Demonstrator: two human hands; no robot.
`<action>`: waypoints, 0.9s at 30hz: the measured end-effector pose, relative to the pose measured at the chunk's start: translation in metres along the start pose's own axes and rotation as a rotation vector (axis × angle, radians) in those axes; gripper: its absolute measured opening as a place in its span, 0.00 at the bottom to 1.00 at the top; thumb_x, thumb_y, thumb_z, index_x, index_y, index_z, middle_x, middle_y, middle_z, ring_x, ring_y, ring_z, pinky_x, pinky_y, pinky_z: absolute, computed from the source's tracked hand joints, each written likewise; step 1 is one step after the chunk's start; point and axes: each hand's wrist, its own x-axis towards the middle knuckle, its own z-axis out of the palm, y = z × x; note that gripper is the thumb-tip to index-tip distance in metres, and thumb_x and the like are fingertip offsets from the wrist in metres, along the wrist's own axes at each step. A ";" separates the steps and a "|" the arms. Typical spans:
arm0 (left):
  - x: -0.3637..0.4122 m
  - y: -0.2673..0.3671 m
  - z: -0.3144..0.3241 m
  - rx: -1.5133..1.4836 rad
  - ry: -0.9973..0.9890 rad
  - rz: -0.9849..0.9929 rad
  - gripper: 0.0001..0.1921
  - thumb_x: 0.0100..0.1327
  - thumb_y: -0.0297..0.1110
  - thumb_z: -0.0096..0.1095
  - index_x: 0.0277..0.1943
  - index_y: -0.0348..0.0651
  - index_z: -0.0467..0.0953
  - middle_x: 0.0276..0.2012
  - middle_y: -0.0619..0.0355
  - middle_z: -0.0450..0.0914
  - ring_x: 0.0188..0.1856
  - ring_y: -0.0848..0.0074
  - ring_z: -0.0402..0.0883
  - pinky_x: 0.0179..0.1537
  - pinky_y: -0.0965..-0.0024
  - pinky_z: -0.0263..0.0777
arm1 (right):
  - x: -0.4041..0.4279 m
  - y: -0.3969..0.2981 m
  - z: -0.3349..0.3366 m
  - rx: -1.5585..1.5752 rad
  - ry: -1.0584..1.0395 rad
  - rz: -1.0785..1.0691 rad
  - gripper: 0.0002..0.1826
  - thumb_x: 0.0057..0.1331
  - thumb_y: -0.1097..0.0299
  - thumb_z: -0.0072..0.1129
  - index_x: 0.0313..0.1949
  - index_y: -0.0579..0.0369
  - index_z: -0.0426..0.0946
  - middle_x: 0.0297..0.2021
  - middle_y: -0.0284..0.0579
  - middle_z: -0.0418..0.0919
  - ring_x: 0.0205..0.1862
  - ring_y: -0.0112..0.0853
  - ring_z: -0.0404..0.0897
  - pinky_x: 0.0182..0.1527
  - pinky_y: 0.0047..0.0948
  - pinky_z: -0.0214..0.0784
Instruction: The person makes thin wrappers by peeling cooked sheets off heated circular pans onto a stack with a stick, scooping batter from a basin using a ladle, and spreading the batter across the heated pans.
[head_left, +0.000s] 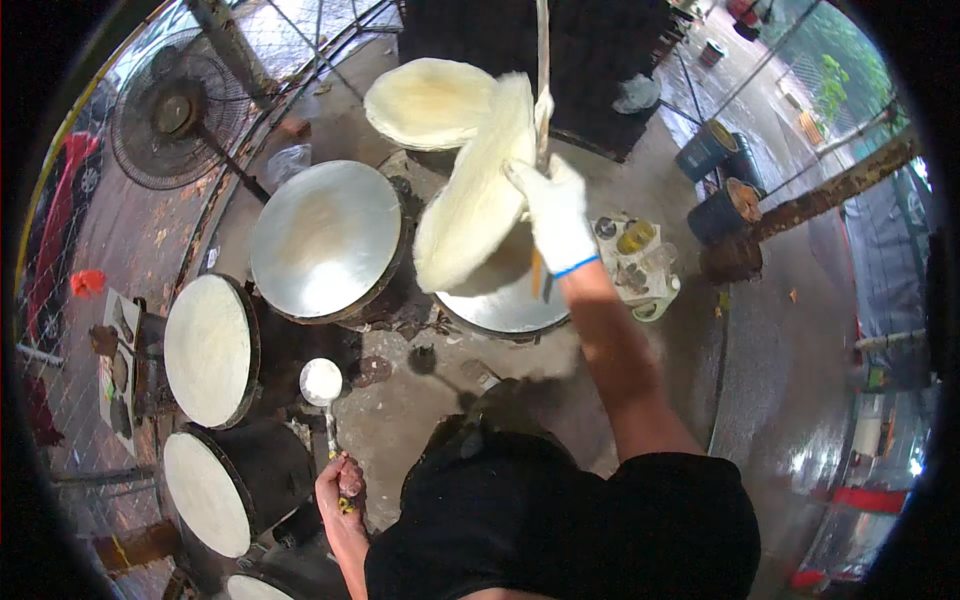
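Note:
My left hand (342, 480) grips the handle of a ladle (321, 382), whose round bowl is white with batter. My right hand (559, 210), in a white glove with a blue cuff, pinches the edge of a thin pale pancake (480, 195). The sheet hangs folded and slanting above a round metal griddle (517, 311), hiding part of it. A long wooden stick (543, 60) runs through or just behind the gloved hand; its exact contact is hidden. Beyond the sheet lies a stack of pale round pancakes (427, 101), partly overlapped by it.
A bare metal griddle (326, 240) stands left of the sheet. Two batter-white griddles (208, 351) (206, 495) line the left side. A pedestal fan (176, 112) stands far left. Jars (636, 236) sit on a small stand right of my glove. Dark buckets (720, 214) stand farther right.

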 end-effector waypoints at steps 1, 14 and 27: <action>0.000 -0.001 0.000 -0.005 0.020 0.014 0.04 0.64 0.24 0.48 0.40 0.33 0.67 0.18 0.62 0.62 0.14 0.81 0.60 0.12 0.78 0.57 | -0.002 -0.035 0.005 0.039 -0.077 -0.060 0.14 0.58 0.66 0.64 0.39 0.62 0.78 0.29 0.37 0.80 0.28 0.23 0.76 0.32 0.24 0.69; 0.014 -0.017 0.033 -0.244 0.059 0.207 0.05 0.66 0.26 0.47 0.32 0.38 0.64 0.18 0.62 0.62 0.15 0.81 0.62 0.13 0.78 0.59 | 0.319 -0.072 0.065 -0.758 -0.665 -0.352 0.21 0.49 0.59 0.65 0.36 0.64 0.81 0.30 0.50 0.82 0.31 0.33 0.79 0.37 0.32 0.71; 0.016 -0.034 0.097 -0.310 0.238 0.294 0.05 0.66 0.26 0.47 0.32 0.38 0.64 0.18 0.62 0.61 0.14 0.81 0.60 0.12 0.78 0.57 | 0.286 0.114 0.122 -1.244 -0.495 -0.600 0.11 0.59 0.63 0.51 0.38 0.48 0.79 0.36 0.53 0.80 0.40 0.46 0.81 0.42 0.47 0.73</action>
